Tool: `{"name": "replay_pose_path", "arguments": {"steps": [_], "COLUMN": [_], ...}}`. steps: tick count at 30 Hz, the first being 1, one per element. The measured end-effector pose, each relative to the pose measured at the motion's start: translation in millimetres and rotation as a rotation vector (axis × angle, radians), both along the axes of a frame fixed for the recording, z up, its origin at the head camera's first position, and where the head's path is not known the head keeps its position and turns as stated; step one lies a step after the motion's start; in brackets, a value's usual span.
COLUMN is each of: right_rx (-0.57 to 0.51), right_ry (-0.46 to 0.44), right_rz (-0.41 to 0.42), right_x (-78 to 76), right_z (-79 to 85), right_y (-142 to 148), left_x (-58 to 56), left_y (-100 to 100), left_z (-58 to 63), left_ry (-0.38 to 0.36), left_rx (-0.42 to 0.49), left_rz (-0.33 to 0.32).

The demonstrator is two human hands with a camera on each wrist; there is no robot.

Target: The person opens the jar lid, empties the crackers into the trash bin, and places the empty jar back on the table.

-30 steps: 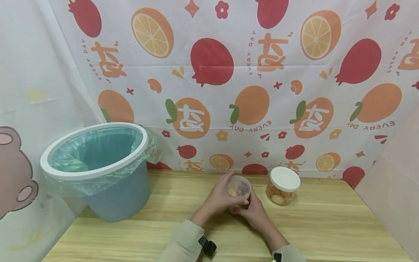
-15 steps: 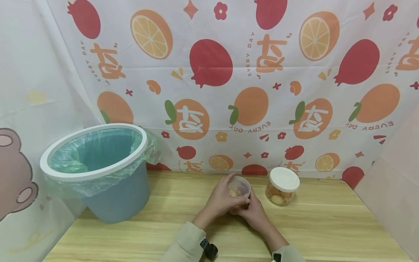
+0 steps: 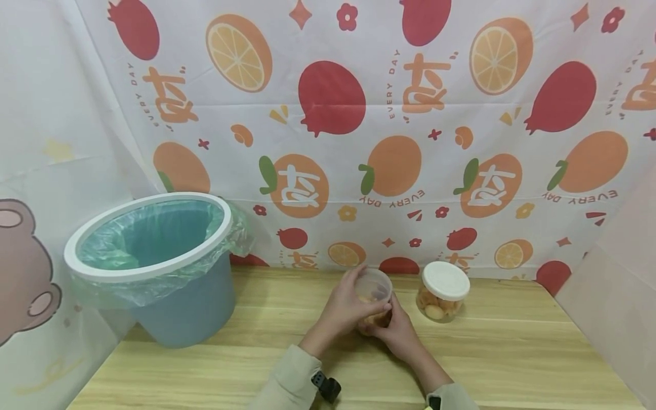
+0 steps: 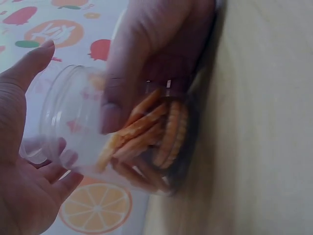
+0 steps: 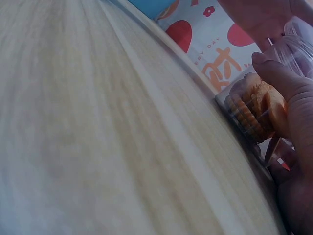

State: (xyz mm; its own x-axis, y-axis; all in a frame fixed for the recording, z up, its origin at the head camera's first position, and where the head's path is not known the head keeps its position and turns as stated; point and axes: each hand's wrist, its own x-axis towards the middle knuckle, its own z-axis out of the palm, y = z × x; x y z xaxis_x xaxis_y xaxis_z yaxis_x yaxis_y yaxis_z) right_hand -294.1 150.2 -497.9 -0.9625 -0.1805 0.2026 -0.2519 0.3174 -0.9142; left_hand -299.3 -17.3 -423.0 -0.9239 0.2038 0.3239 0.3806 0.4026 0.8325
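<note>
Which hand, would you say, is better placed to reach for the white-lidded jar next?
Probably the right hand: though gripping the clear jar, it is nearer the white-lidded jar than the left hand.

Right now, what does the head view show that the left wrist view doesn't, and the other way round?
Only the head view shows the blue bin, its green liner and the bear print. Only the left wrist view resolves ridged edges on the biscuits, through the side of the clear plastic jar. Both show that jar with biscuits inside, the left grip and right grip on it, the wooden tabletop and the fruit-print backdrop.
</note>
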Motion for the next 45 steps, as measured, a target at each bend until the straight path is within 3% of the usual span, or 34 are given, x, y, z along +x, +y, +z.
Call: {"name": "replay_pose_path", "arguments": {"steps": [13, 24, 45], "right_rx": [-0.015, -0.026, -0.025], "right_ry": [-0.002, 0.015, 0.007], "right_rz": [-0.016, -0.018, -0.011], "right_x": [-1.2, -1.8, 0.4], "right_z": [-0.9, 0.7, 1.4], "right_y": [-1, -1, -3], "left_x": [-9.1, -20.1, -29.0], "left_y": [-27, -54, -83], "left_z": [14.2, 19.1, -0.7], "left_ry": [-0.032, 0.021, -0.01], "left_rx": [0.009, 0.001, -0.088], "left_rz": [0.126, 0.228, 0.29]}}
